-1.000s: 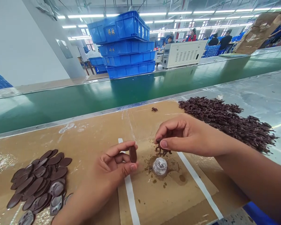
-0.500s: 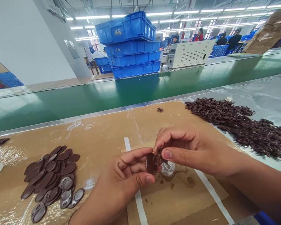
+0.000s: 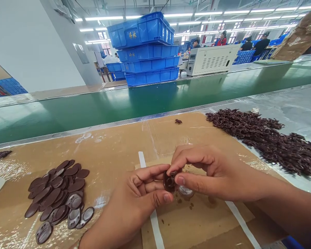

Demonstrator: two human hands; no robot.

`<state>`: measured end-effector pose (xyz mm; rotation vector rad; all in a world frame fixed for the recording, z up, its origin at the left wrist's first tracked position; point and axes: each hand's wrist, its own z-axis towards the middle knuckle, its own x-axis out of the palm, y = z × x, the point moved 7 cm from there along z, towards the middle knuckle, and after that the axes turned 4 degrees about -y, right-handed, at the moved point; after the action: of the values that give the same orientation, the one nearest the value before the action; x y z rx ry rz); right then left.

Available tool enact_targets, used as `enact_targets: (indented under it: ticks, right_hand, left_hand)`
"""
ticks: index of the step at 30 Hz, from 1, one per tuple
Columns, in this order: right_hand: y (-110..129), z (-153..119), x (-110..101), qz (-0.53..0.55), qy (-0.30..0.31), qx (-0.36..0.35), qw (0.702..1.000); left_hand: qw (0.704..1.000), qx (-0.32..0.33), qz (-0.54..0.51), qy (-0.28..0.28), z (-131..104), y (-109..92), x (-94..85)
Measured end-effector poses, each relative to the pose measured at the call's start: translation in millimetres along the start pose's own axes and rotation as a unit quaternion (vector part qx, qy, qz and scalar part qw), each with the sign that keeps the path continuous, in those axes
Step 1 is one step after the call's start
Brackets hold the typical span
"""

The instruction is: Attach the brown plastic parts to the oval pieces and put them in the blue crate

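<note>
Brown and oval, a flat piece (image 3: 168, 182) just left of the clear dish (image 3: 185, 191) is pinched between nearly closed fingers of the left hand (image 3: 141, 199). The right hand (image 3: 209, 173) touches it with curled fingers, their hold hidden.

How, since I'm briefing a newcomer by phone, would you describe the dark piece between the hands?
Find the long green strip crossing the scene, then the brown work surface below it. There, slightly right of centre, the left hand and right hand meet at a small dark brown piece. Unlike the similar-coloured ovals heaped at left, it is in hand.
</note>
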<state>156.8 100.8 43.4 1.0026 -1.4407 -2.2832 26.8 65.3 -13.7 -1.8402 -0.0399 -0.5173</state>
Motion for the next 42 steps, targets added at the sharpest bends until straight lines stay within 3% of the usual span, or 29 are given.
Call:
enact_targets:
  ticks: [8,17,24,42]
  right_hand:
    - [5,0,2,-0.017,0.001,-0.031,0.999]
    - [3,2,4,-0.002,-0.029,-0.011,0.999]
    - [-2,2,8,0.014,-0.035,0.024,0.999]
    - [-7,1,10,0.028,-0.009,0.062,0.998]
  left_hand:
    - [1.0,-0.004,0.003,-0.026,-1,-2,-1.2]
    - [0.999,0.012,0.012,-0.05,-1,-3,-5.0]
    - [0.999,0.023,0.006,-0.032,2,-4,-3.5]
    - [0.998,0.024,0.02,-0.046,2,-1,-7.7]
